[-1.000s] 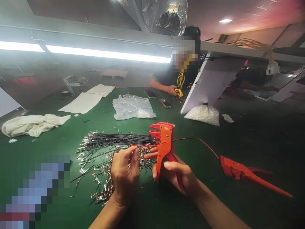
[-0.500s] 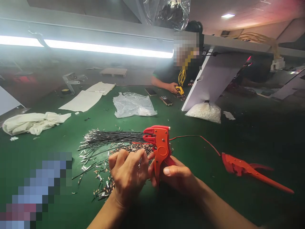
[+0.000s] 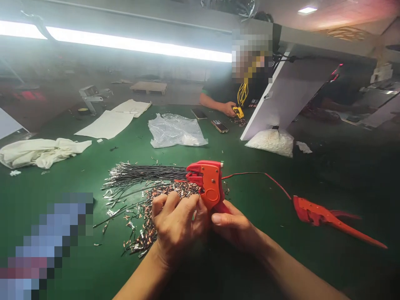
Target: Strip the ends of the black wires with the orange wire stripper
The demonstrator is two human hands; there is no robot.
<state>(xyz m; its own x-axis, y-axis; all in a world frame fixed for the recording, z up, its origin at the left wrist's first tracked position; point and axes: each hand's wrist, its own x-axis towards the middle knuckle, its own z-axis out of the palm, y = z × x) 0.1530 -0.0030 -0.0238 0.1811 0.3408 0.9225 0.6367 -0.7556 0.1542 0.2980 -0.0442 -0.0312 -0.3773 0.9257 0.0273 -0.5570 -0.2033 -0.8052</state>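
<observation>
Two bare hands meet over a green table point(image 3: 312, 266) in the head view — the right hand point(image 3: 236, 227) wraps the handles of an orange wire stripper point(image 3: 208, 183), fingers curled tight, while the left hand point(image 3: 178, 227) presses close beside the tool's head, fingers bunched, apparently pinching a wire end that stays hidden. A bundle of black wires point(image 3: 146, 173) and stripped scraps point(image 3: 146, 233) lie just behind. The step looks like feeding a wire into the tool; a steady squeeze seems next. No readable writing or brand shows — a second red tool point(image 3: 325, 218) lies well apart.
</observation>
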